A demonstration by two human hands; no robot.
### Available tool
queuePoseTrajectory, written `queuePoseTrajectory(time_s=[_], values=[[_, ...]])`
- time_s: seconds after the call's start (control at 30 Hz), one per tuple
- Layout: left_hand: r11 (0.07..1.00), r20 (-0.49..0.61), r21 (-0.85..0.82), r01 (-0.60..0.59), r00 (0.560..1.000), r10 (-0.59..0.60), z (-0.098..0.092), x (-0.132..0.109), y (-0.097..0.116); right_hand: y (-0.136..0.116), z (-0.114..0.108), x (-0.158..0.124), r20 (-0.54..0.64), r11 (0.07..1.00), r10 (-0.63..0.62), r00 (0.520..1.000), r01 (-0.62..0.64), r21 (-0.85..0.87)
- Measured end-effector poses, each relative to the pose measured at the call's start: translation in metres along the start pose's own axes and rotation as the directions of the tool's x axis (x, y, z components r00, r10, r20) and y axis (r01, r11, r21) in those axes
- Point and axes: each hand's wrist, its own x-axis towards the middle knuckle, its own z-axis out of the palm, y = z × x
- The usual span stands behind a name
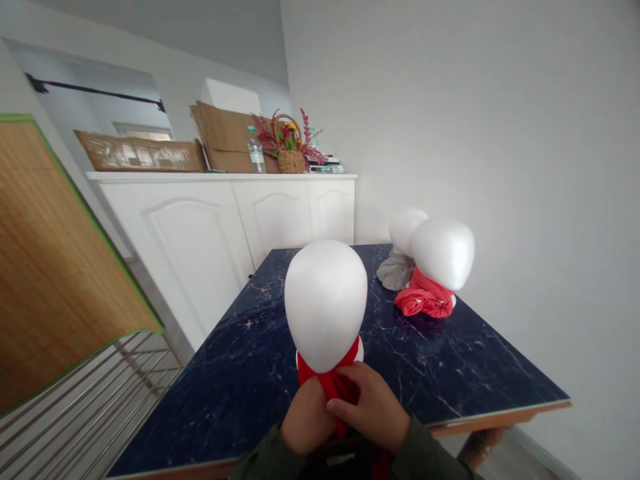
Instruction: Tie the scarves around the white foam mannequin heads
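Red cloth scarf [334, 385] wraps beneath a smooth white egg-shaped mannequin head [325, 300] on a dark-blue marbled table [225, 380]. The left hand [309, 417] curls against the scarf; the right hand [375, 407] has thumb and forefinger apart; whether either clamps cloth, I cannot tell.

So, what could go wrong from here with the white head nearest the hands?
A hard pull on the red cloth might tip the white head, which stands toward the near edge of the table. The left grip and right grip crowd together below it, so they could obstruct each other.
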Motion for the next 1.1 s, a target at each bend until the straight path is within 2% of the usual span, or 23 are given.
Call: queuePoseTrajectory(time_s=[0.1, 0.17, 0.23, 0.27, 0.33, 0.4, 0.43, 0.5, 0.6, 0.7, 0.8, 0.87, 0.93, 1.0, 1.03, 1.1], values=[[0.981, -0.064, 0.176, 0.084, 0.995, -0.074, 0.015, -0.006, 0.004, -0.006, -0.001, -0.002, 0.02, 0.985, 0.05, 0.999, -0.046, -0.163], [0.933, -0.106, 0.288, 0.215, 0.976, -0.192, 0.02, -0.007, 0.004, -0.005, 0.001, -0.002, 0.04, 0.977, 0.078, 0.996, -0.068, -0.202], [0.882, -0.115, 0.347, 0.32, 0.947, -0.299, 0.022, -0.006, 0.003, -0.003, 0.003, -0.001, 0.03, 0.987, 0.087, 0.996, -0.082, -0.136], [0.883, -0.111, 0.324, 0.34, 0.94, -0.321, 0.021, -0.004, 0.002, -0.002, 0.003, 0.0, 0.02, 0.995, 0.088, 0.996, -0.087, -0.051], [0.943, -0.107, 0.147, 0.297, 0.953, -0.284, 0.017, -0.002, 0.0, 0.001, 0.0, 0.001, 0.037, 0.971, 0.09, 0.995, -0.096, 0.219], [0.972, -0.129, -0.167, 0.162, 0.974, -0.185, 0.013, 0.0, -0.002, 0.002, -0.005, 0.003, 0.124, 0.847, 0.075, 0.989, -0.129, 0.516], [0.937, -0.132, -0.331, 0.113, 0.977, -0.165, 0.011, 0.001, -0.002, 0.003, -0.008, 0.003, 0.171, 0.762, 0.065, 0.983, -0.159, 0.628], [0.787, -0.075, -0.607, 0.112, 0.978, -0.197, 0.007, 0.001, -0.002, 0.004, -0.014, 0.004, 0.236, 0.607, 0.082, 0.968, -0.236, 0.759], [0.475, 0.119, -0.843, 0.251, 0.949, -0.291, 0.003, 0.001, -0.002, 0.012, -0.021, 0.007, 0.259, 0.442, 0.18, 0.949, -0.314, 0.84], [0.132, 0.242, -0.945, 0.301, 0.908, -0.341, -0.004, 0.002, -0.007, 0.031, -0.025, 0.01, 0.259, 0.327, 0.281, 0.924, -0.346, 0.879], [-0.215, 0.331, -0.939, 0.268, 0.873, -0.359, -0.019, 0.001, -0.017, 0.055, -0.028, 0.015, 0.261, 0.27, 0.374, 0.89, -0.373, 0.888], [-0.415, 0.383, -0.88, 0.232, 0.862, -0.332, -0.032, -0.003, -0.024, 0.069, -0.031, 0.019, 0.194, 0.359, 0.412, 0.89, -0.354, 0.864], [-0.537, 0.407, -0.822, 0.192, 0.857, -0.316, -0.045, -0.009, -0.03, 0.077, -0.035, 0.024, 0.039, 0.566, 0.428, 0.903, -0.302, 0.767], [-0.573, 0.4, -0.806, 0.145, 0.848, -0.348, -0.055, -0.017, -0.032, 0.079, -0.04, 0.028, -0.168, 0.807, 0.373, 0.912, -0.23, 0.543], [-0.565, 0.378, -0.817, 0.114, 0.846, -0.375, -0.058, -0.022, -0.032, 0.078, -0.042, 0.029, -0.269, 0.9, 0.309, 0.912, -0.189, 0.393], [-0.522, 0.301, -0.852, 0.046, 0.858, -0.416, -0.063, -0.03, -0.03, 0.075, -0.046, 0.032, -0.391, 0.99, 0.139, 0.91, -0.113, 0.089]])
